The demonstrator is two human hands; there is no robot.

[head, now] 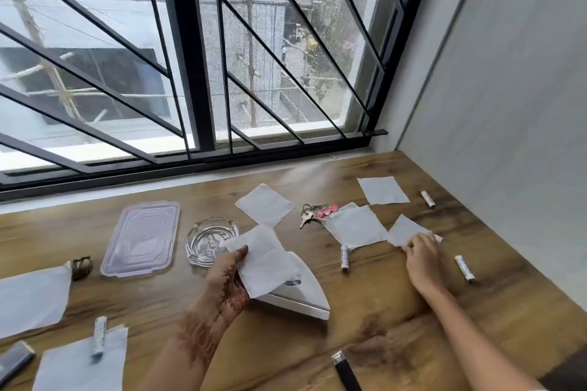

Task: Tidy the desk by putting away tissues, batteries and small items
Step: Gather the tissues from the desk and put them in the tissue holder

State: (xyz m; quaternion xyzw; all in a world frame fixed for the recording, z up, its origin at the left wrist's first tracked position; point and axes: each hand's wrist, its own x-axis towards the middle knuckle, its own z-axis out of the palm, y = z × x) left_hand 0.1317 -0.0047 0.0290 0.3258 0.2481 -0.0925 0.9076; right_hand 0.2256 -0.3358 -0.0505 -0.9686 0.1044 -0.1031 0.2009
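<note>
There are seven white tissues (382, 190) and four batteries (345, 258). There is one bunch of keys (306, 216), one glass ashtray (203, 241), one clear lid (141, 238) and one white box (301, 300). One small brown thing (81, 267) sits on the left. Two dark things lie near, one left (16, 359) and one right (346, 371).

On the counter (365, 320) we list: left hand (232, 279) pinching a tissue (265, 259) over a white box (300, 298); right hand (424, 259) resting on a second tissue (405, 230); keys (306, 216), glass ashtray (211, 240), plastic lid (141, 240).
</note>
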